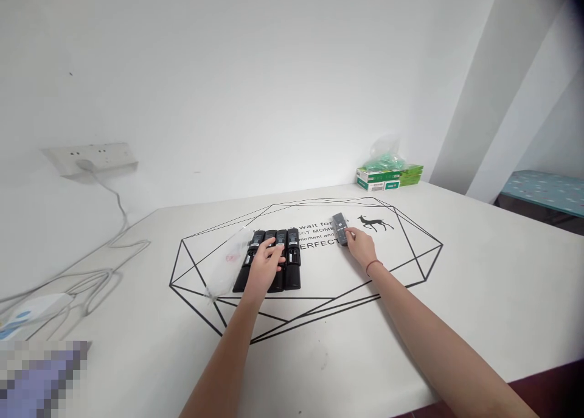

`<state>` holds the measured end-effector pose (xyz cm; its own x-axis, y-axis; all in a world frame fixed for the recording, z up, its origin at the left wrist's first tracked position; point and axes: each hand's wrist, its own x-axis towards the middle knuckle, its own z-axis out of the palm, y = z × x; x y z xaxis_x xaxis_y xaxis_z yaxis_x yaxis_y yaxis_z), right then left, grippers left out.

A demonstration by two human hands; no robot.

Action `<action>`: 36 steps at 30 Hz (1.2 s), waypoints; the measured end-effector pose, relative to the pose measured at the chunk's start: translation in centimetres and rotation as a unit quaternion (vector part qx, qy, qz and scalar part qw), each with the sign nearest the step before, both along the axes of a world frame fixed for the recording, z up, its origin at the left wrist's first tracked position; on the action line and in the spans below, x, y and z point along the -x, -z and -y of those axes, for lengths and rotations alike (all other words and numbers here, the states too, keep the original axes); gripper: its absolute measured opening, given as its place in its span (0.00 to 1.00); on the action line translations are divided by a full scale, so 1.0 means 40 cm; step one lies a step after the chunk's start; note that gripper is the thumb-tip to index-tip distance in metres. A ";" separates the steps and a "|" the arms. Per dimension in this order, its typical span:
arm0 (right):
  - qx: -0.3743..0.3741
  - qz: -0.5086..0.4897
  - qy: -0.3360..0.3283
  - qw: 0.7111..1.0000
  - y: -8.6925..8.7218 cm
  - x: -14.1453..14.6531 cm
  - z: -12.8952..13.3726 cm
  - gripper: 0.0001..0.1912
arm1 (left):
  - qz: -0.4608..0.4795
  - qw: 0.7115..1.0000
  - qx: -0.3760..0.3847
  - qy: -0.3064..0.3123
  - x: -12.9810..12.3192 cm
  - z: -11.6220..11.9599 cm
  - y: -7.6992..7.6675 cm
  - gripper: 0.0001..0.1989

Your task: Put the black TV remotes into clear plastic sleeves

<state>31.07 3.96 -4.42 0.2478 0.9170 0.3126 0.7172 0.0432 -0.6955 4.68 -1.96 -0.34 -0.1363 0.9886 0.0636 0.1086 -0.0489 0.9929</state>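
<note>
Several black remote controls [293,273] lie side by side in a row on the white table, backs up, and their battery compartments look open. Over that row is my left hand [266,261], its fingers apart and hiding part of the middle remotes; whether the fingertips touch them I cannot tell. Farther right, a dark grey remote control [339,226] lies with its buttons up. My right hand [361,246] has its thumb and fingers closed on the lower right edge of that remote.
A clear plastic bag [227,264] lies left of the row. Green and white boxes [378,177] with a plastic bag [385,155] on top stand at the back right. Cables [103,272] run along the left side from a wall socket strip [107,154].
</note>
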 end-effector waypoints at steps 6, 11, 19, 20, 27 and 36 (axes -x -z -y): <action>0.003 0.067 -0.024 0.997 0.008 0.006 -0.018 0.16 | -0.051 0.998 -0.023 -0.001 0.016 -0.016 0.027 0.19; -0.001 0.142 -0.029 0.989 0.015 -0.004 -0.019 0.24 | -0.094 0.995 -0.027 -0.011 0.044 -0.027 0.035 0.20; -0.001 0.165 -0.024 0.986 0.015 -0.003 -0.014 0.22 | -0.135 0.987 -0.042 -0.071 0.084 -0.032 0.025 0.16; -0.017 0.173 -0.008 0.985 0.011 0.006 -0.008 0.23 | -0.150 0.984 -0.048 -0.085 0.088 -0.031 0.024 0.16; -0.113 0.188 -0.332 0.917 -0.031 0.184 0.112 0.34 | -0.268 0.955 -0.070 -0.107 0.098 -0.030 0.030 0.13; -0.082 0.212 -0.389 0.893 -0.027 0.258 0.150 0.34 | -0.315 0.942 -0.098 -0.060 0.078 -0.028 0.047 0.12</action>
<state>20.73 -2.04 -3.34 -0.6168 0.6936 0.3721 0.6233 0.7191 -0.3072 1.56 -0.85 -2.21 -0.1208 0.9293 0.3491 0.6896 -0.1744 0.7029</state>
